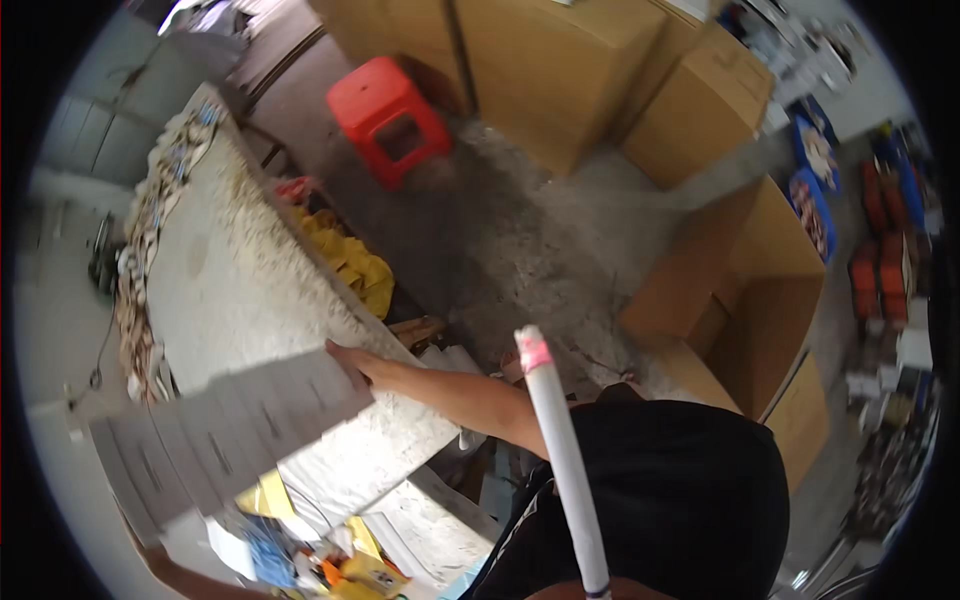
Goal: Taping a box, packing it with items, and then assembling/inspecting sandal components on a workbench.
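Note:
A long row of grey box-like pieces (235,435) is held slantwise above the worktable, several pieces pressed end to end and slightly blurred. My right hand (358,366) grips its right end, with the thumb side showing at the upper corner. At the lower left end, my left hand (148,550) supports the row from beneath; its fingers are mostly hidden behind the pieces. In front of my black clothing, a white cigarette-like stick (563,455) with a pink band near its tip juts up, touched by neither hand.
The pale, worn worktable (240,270) has scraps along its far edge. Yellow cloth (350,262) lies beside it. A red stool (388,118) stands beyond, near large cardboard boxes (560,75). An open carton (755,310) is at right. Yellow packets (370,575) lie below the row.

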A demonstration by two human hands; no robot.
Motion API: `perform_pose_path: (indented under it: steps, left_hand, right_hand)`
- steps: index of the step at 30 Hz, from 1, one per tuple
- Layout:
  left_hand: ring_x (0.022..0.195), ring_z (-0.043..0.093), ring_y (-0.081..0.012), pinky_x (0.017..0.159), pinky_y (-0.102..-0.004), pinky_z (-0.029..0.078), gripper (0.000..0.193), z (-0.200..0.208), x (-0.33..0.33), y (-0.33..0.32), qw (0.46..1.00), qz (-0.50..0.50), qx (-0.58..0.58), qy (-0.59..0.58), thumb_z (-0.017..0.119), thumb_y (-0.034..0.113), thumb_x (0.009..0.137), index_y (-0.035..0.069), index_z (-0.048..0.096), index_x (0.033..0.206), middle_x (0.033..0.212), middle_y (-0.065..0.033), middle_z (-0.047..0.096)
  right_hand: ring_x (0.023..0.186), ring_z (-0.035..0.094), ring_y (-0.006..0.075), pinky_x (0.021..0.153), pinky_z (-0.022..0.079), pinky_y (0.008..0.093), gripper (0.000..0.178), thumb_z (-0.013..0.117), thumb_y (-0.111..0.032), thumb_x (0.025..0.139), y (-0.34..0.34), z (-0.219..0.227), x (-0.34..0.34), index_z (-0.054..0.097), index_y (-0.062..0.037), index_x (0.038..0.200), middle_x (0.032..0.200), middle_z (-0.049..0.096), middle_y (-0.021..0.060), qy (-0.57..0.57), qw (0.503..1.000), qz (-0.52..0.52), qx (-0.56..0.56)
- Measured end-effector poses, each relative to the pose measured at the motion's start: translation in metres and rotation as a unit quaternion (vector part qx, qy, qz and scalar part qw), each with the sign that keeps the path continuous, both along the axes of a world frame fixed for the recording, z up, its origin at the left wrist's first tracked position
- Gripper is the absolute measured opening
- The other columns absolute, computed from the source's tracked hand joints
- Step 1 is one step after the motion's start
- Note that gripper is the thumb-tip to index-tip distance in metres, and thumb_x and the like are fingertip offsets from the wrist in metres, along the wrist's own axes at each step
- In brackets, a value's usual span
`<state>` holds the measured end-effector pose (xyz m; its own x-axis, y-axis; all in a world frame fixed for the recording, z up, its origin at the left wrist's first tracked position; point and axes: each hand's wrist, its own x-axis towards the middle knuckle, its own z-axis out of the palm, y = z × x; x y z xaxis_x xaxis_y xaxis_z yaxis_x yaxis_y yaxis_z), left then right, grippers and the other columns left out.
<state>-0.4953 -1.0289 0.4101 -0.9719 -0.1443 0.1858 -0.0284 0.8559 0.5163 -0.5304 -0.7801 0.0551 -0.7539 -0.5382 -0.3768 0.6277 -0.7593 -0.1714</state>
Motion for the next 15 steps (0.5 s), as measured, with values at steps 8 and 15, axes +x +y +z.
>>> perform_pose_path:
  steps: [8, 15]
  left_hand:
    - [0.143, 0.032, -0.0303, 0.117, -0.0421, 0.025, 0.066, -0.033, 0.099, 0.157, 0.997, -0.074, 0.001, 0.031, 0.038, 0.048, 0.103, 0.003, 0.035, 0.150, 0.154, -0.0184, 0.036]
    - [0.142, 0.033, -0.0326, 0.116, -0.0427, 0.026, 0.067, -0.015, 0.238, 0.401, 0.931, -0.357, 0.048, 0.060, 0.037, 0.049, 0.103, 0.001, 0.034, 0.150, 0.153, -0.0209, 0.036]
  right_hand:
    - [0.102, 0.065, 0.0223, 0.085, 0.054, 0.0351, 0.064, 0.057, -0.059, 0.094, 0.121, -0.029, 0.160, 0.065, -0.0015, 0.121, 0.120, 0.067, 0.0141, -0.113, 0.982, -0.126, 0.080]
    - [0.089, 0.064, 0.0203, 0.075, 0.054, 0.0425, 0.066, 0.055, -0.063, 0.092, 0.406, -0.056, 0.461, 0.067, -0.0005, 0.110, 0.099, 0.066, 0.0098, -0.125, 0.821, -0.517, 0.208]
